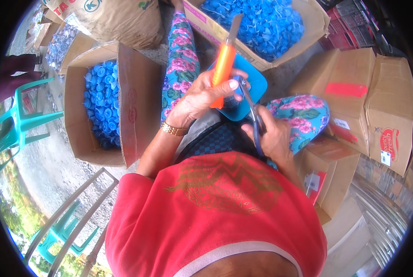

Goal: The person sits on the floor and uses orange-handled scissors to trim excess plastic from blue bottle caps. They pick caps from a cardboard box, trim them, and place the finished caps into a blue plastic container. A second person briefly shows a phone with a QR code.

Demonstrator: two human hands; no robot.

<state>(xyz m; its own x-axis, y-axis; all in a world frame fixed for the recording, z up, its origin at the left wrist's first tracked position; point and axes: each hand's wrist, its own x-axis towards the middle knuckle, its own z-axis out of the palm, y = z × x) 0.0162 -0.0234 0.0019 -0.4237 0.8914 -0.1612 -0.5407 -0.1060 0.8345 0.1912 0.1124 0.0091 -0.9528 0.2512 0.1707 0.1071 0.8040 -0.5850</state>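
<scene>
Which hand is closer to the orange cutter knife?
The left hand. It is wrapped around the orange cutter knife, holding it blade up. The right hand sits lower and to the right, holding scissors apart from the knife.

Cutter [223, 64] left, scissors [254, 115] right — tray [257, 85] beneath

The left hand [201, 99] grips an orange knife [223, 64], blade up, over a blue tray [257, 87] on the lap. The right hand [273, 136] holds scissors [252, 113] just beside it — boxes [77, 92] of blue caps [102, 104] stand around.
</scene>
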